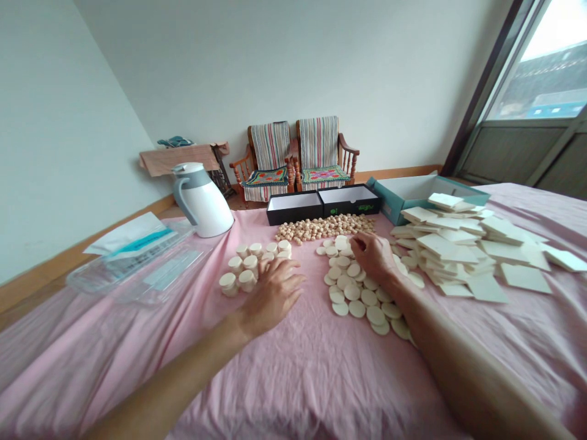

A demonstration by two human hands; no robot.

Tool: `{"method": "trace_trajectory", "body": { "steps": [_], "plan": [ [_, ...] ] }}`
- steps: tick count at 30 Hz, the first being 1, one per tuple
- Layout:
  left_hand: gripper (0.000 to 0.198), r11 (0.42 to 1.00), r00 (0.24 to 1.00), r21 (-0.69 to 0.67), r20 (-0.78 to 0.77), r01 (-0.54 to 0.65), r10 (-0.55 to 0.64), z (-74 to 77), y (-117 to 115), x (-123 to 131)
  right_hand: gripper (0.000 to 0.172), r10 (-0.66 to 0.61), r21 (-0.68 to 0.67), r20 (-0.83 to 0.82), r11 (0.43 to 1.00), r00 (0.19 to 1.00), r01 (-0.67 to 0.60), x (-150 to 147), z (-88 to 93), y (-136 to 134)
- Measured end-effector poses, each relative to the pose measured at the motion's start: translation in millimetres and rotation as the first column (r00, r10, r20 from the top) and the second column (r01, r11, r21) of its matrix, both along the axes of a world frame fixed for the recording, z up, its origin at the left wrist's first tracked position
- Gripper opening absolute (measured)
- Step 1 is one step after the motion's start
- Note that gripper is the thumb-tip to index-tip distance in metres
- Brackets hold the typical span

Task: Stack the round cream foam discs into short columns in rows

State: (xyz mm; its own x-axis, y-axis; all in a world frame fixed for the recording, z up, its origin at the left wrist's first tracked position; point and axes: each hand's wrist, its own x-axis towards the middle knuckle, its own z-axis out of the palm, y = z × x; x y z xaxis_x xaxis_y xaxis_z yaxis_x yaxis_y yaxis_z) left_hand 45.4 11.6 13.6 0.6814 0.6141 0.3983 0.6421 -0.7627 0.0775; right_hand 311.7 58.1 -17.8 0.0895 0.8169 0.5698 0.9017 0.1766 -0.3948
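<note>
My left hand (pixel 274 287) lies palm down on the pink cloth (pixel 298 373), fingers spread, right beside several short stacks of cream round discs (pixel 245 269). My right hand (pixel 373 255) rests on a loose spread of flat cream discs (pixel 362 296), fingers curled as if pinching one; what it holds is hidden. Behind both hands lies a heap of small tan wooden beads (pixel 318 228).
A pile of cream square tiles (pixel 463 247) covers the right side. Two black open boxes (pixel 321 205) and a teal box (pixel 413 192) stand at the back. A white jug (pixel 202 198) and a clear plastic tray (pixel 132 263) sit at the left. Two chairs stand by the wall.
</note>
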Motion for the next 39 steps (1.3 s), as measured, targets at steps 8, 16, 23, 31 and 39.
{"method": "trace_trajectory", "body": {
  "steps": [8,16,23,31,39],
  "plan": [
    [0.031,0.948,0.978,-0.292,0.199,0.126,-0.069,-19.2,-19,49,0.021,0.002,-0.007,0.008,1.000,1.000,-0.002,3,-5.5,3],
    [0.026,0.937,0.978,-0.331,0.204,0.114,-0.047,-29.3,-12,63,0.021,0.014,-0.001,0.018,1.000,1.000,-0.014,4,-7.5,3],
    [0.023,0.930,0.984,-0.362,0.176,0.065,0.000,-27.0,-9,64,0.021,0.014,-0.003,0.011,1.000,1.000,-0.014,3,-7.8,3],
    [0.010,0.988,0.979,-0.144,0.185,-0.054,0.081,14.0,8,18,0.020,0.020,0.002,0.022,1.000,1.000,-0.021,4,-8.9,4],
    [0.017,0.986,0.987,-0.034,-0.015,-0.162,0.161,10.1,21,-14,0.020,0.016,-0.016,0.044,1.000,0.999,-0.015,3,-8.1,3]
  ]
}}
